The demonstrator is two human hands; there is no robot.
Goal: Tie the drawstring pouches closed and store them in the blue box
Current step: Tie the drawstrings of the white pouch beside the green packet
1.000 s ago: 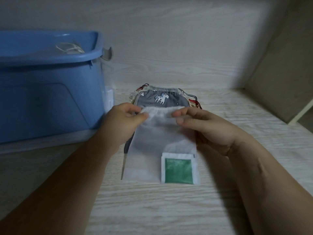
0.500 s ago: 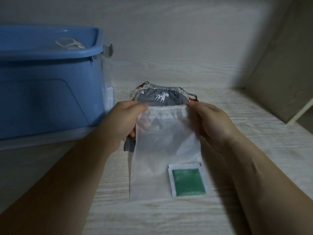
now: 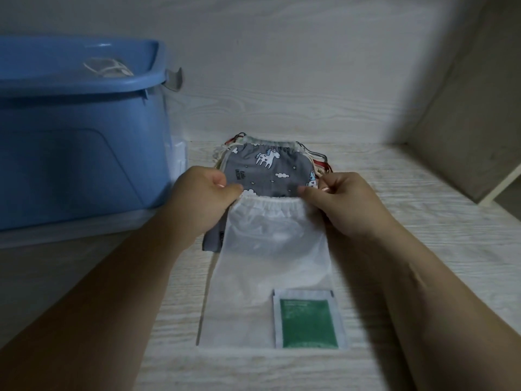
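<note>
The white pouch is thin, half-transparent matt cloth; its green patch looks smooth. The grey pouch is printed woven cloth. The blue box is smooth, slightly shiny plastic. The table shows pale matt wood grain.

Pale wood-grain shelf carries blue box, pouch stack.

Blue box, white pouch, grey unicorn-print pouch, green label
</note>
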